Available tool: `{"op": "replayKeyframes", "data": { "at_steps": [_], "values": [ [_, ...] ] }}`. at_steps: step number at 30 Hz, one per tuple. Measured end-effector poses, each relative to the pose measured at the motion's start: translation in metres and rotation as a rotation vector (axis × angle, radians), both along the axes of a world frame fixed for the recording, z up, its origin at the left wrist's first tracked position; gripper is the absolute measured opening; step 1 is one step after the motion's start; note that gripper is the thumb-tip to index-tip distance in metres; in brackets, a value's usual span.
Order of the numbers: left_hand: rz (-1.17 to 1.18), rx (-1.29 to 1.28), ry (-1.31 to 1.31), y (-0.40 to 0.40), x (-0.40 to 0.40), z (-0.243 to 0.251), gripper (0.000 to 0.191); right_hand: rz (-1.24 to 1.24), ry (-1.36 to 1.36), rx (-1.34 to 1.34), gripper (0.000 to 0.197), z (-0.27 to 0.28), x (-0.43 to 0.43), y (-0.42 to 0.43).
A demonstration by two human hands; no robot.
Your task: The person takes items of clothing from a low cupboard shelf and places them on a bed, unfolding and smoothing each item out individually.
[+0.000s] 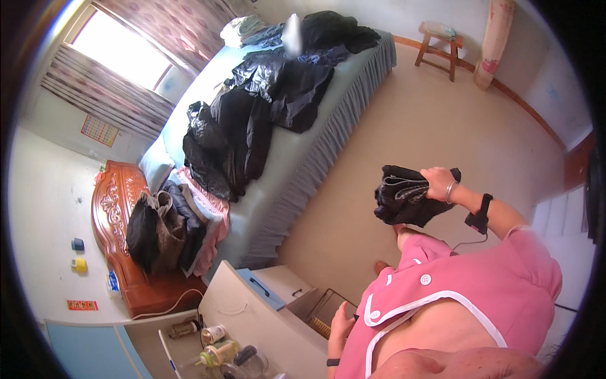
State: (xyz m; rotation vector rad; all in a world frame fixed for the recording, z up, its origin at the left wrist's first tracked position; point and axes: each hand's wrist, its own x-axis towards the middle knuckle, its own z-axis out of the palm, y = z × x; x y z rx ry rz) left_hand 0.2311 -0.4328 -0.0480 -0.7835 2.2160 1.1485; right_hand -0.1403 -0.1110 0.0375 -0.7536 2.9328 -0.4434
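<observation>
My right hand [439,184] grips a folded black garment [402,201] with a grey cord looped over its face. The bundle hangs above the bare floor, to the right of the bed. A bracelet and a black strap are on that arm. My left hand [341,323] is low beside my pink top, close to the cabinet's open compartment [303,303]. Part of its fingers is hidden by the top, and a small dark bit shows at their tips. Dark clothes [251,128] are spread across the bed [284,175].
Folded clothes [165,227] are heaped by the carved wooden headboard [109,208]. A cabinet [265,327] has a drawer front with a black handle [259,286]. Bottles [220,353] stand in its shelf. A wooden stool [438,49] is near the far wall.
</observation>
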Motion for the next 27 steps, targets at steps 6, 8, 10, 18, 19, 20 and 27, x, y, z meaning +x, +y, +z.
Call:
{"op": "replayKeyframes", "data": {
  "at_steps": [6, 8, 10, 18, 19, 20, 27],
  "values": [
    [-0.145, -0.101, 0.000, -0.031, -0.128, -0.013, 0.068, 0.230, 0.064, -0.127, 0.023, 0.037, -0.126, -0.069],
    [0.025, -0.100, 0.044, -0.022, -0.182, 0.005, 0.068, 0.314, 0.080, -0.147, 0.023, 0.046, -0.169, -0.098],
    [0.197, -0.131, 0.116, -0.021, -0.217, 0.005, 0.067, 0.420, 0.081, -0.171, 0.023, 0.065, -0.207, -0.131],
    [0.304, 0.004, 0.152, -0.024, -0.341, 0.004, 0.066, 0.627, 0.057, -0.213, 0.033, 0.149, -0.336, -0.241],
    [0.313, 0.005, 0.157, -0.028, -0.353, -0.001, 0.066, 0.651, 0.075, -0.273, 0.039, 0.154, -0.357, -0.252],
    [0.347, 0.024, 0.160, -0.033, -0.362, -0.007, 0.067, 0.646, 0.046, -0.300, 0.039, 0.162, -0.379, -0.264],
    [0.449, -0.125, 0.098, -0.102, -0.452, -0.039, 0.070, 0.572, -0.258, -0.561, 0.040, 0.194, -0.548, -0.328]
  ]
}}
